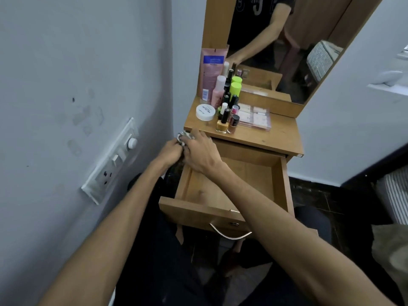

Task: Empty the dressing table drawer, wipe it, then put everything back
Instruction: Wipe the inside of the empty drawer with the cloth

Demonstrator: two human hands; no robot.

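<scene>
Here both hands [189, 151] bunch crumpled cloth [183, 136]

Open wooden drawer [231, 186], both hands [187, 151] bunching a grey cloth [183, 136] at its back-left corner, cosmetics [225, 100] on the tabletop [278, 138]

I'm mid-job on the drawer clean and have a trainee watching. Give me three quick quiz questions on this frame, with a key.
1. True or false: the drawer is pulled out and nothing shows on its visible floor.
2. What do the left hand and right hand hold between them? A) a nail polish bottle B) a crumpled cloth C) the drawer handle
3. Where do the round white jar and the yellow nail polish stand?

Key
1. True.
2. B; both hands grip it at the drawer's back left corner.
3. On the tabletop, in front of the mirror.
</scene>
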